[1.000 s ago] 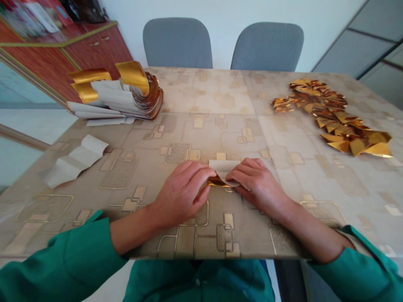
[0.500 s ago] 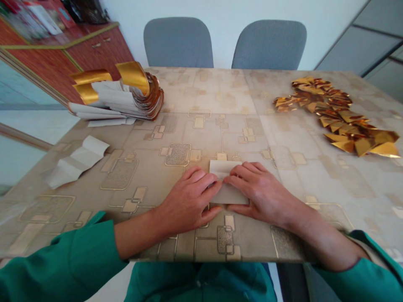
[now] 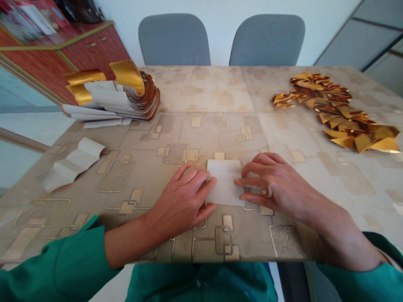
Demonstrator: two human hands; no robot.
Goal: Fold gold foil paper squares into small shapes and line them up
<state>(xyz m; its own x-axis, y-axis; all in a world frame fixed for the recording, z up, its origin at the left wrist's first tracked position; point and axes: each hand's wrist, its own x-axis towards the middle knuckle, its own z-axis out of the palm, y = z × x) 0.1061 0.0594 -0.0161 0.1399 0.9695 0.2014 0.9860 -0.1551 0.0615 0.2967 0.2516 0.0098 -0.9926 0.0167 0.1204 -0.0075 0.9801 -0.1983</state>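
A small folded piece of paper (image 3: 224, 182), pale side up, lies flat near the table's front edge between my hands. My left hand (image 3: 187, 195) holds its left edge down, with fingertips on the paper and the thumb at the lower left corner. At the right edge is my right hand (image 3: 267, 182), its thumb and fingers apart and the fingertips just touching or hovering over the paper; contact is hard to make out.
Gold-backed paper sheets (image 3: 110, 98) are stacked and curled at the back left. A creased pale strip (image 3: 72, 165) lies in front of them. Folded gold paper pieces (image 3: 343, 111) form a chain on the right. Two grey chairs (image 3: 174, 40) stand behind the patterned table (image 3: 201, 130).
My right hand has moved right, off the middle of the paper, and its fingers have spread. The paper's upper face now lies uncovered and flat. My left hand stays at the left edge.
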